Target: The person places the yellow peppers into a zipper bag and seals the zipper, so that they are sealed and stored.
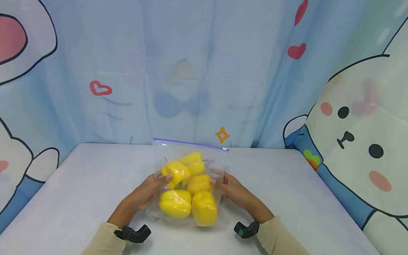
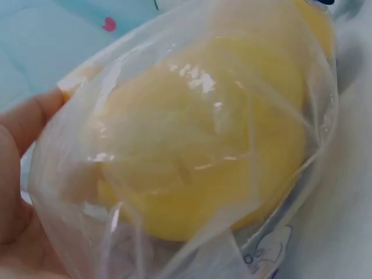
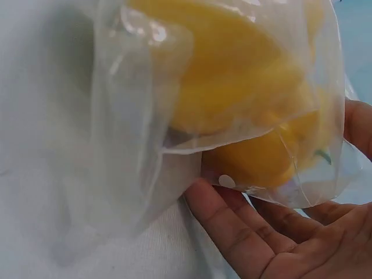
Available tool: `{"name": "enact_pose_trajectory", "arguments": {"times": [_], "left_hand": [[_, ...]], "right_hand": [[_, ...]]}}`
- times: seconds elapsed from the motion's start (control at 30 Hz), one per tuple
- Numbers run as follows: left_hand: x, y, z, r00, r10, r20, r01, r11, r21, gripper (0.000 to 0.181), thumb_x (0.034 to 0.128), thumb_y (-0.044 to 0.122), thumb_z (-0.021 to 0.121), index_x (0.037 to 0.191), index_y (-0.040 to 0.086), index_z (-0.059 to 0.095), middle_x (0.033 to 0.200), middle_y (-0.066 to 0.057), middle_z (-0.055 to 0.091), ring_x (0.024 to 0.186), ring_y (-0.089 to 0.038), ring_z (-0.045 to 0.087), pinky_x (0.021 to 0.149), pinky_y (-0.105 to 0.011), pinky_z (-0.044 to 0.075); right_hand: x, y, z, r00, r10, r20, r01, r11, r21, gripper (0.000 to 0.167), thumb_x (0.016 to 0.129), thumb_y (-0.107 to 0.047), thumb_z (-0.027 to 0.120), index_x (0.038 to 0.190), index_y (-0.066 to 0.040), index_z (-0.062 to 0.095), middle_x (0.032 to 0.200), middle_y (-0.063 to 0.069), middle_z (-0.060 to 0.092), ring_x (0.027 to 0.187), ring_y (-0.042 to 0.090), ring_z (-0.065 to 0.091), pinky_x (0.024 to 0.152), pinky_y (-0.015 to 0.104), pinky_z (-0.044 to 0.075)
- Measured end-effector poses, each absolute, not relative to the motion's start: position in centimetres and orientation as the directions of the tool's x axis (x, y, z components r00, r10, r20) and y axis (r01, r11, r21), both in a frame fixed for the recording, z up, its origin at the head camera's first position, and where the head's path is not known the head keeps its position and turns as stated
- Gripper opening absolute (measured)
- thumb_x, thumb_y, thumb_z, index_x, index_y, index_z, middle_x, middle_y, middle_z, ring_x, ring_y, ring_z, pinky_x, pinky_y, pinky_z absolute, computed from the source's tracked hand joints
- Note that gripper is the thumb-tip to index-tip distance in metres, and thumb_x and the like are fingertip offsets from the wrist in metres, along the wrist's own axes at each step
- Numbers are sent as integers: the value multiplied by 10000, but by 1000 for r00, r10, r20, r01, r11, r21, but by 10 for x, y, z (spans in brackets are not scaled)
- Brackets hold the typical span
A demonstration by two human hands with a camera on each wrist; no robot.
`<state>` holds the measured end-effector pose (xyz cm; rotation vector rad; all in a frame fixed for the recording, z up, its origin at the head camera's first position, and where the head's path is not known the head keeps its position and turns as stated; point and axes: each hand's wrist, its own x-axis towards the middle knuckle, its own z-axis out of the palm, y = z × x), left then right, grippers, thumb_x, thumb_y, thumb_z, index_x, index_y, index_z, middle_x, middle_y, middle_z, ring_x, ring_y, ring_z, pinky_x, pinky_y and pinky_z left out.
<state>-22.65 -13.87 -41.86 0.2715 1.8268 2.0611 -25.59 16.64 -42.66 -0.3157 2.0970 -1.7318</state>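
A clear zip bag [image 1: 169, 152] with a purple seal strip [image 1: 191, 142] along its top holds several yellow bell peppers [image 1: 175, 203]. My left hand [image 1: 148, 191] grips the bag's left side, its thumb lying over the front. On the opposite side my right hand [image 1: 236, 191] holds the bag, thumb on the front. In the left wrist view a large yellow pepper [image 2: 197, 133] shows blurred through the plastic. The right wrist view shows the fingers [image 3: 226, 226] of my right hand under the bag's side. Most of the left fingers are hidden behind the bag.
The bag is over a white-covered table [image 1: 102, 170], its back edge against a light blue curtain [image 1: 121, 53] printed with hearts and cartoon animals. Black wrist devices [image 1: 134, 234] are strapped over both beige sleeves [image 1: 106, 239].
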Motion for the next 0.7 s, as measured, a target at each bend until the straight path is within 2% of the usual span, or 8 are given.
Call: {"name": "enact_pose_trajectory", "arguments": {"times": [0.1, 0.17, 0.3, 0.47, 0.7], "left_hand": [[-228, -135, -423, -935, 326, -142, -175, -76, 982, 676, 943, 322, 603, 1476, 18, 320, 1467, -173, 381, 1402, -341, 252, 1148, -524, 145], [-229, -133, -424, -946, 278, -168, -185, -37, 982, 715, 930, 358, 620, 1473, 2, 319, 1466, -196, 370, 1392, -362, 265, 1142, -535, 156], [-229, -131, -423, -967, 151, -207, -189, 127, 974, 861, 892, 472, 636, 1487, -32, 270, 1486, -260, 329, 1375, -412, 289, 1122, -573, 186], [-227, -131, -422, -978, 12, -211, -197, 306, 931, 917, 875, 519, 628, 1498, -31, 241, 1482, -301, 324, 1349, -459, 320, 1088, -604, 249], [-228, -124, -421, -980, -36, -193, -186, 493, 850, 905, 931, 497, 547, 1506, -76, 146, 1482, -348, 276, 1359, -502, 263, 1084, -622, 236]], "right_hand": [[-257, 170, -428, -883, -430, -189, 121, 180, -976, 670, 938, -332, 618, 1513, -132, 338, 1429, 172, 452, 1131, 280, 525, 764, 418, 552], [-258, 173, -429, -874, -439, -208, 150, 162, -975, 665, 949, -330, 603, 1510, -104, 326, 1387, 162, 486, 1037, 247, 553, 726, 374, 549], [-260, 175, -429, -865, -442, -240, 191, 152, -970, 680, 956, -348, 591, 1498, -54, 303, 1330, 148, 507, 930, 216, 557, 682, 320, 526], [-262, 172, -430, -891, -385, -240, 179, 188, -966, 703, 929, -388, 625, 1475, -56, 335, 1348, 144, 511, 987, 239, 550, 731, 349, 527], [-266, 164, -432, -948, -249, -197, 124, 281, -952, 706, 898, -414, 663, 1450, -59, 403, 1283, 111, 593, 958, 222, 574, 708, 328, 521]]}}
